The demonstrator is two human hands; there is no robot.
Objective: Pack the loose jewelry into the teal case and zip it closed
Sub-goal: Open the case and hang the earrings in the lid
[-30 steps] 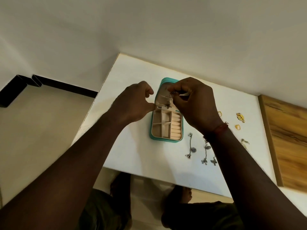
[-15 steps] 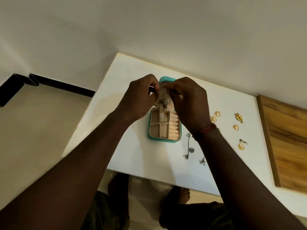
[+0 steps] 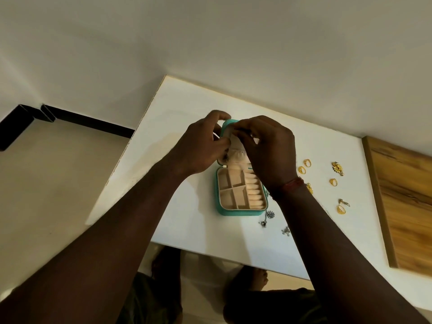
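- Teal case (image 3: 240, 212) is placed open on the white table (image 3: 187, 113), with its lid (image 3: 236, 157) raised upright at the far side.
- The lid's left edge is gripped by the curled fingers of the left hand (image 3: 201, 148).
- The lid's top rim is held by the bent fingers of the right hand (image 3: 271, 150); whether something small is also pinched there cannot be told.
- Silver pieces (image 3: 270, 214) are laid just beside the case's near right corner, and gold pieces (image 3: 307, 163) are spread further right.
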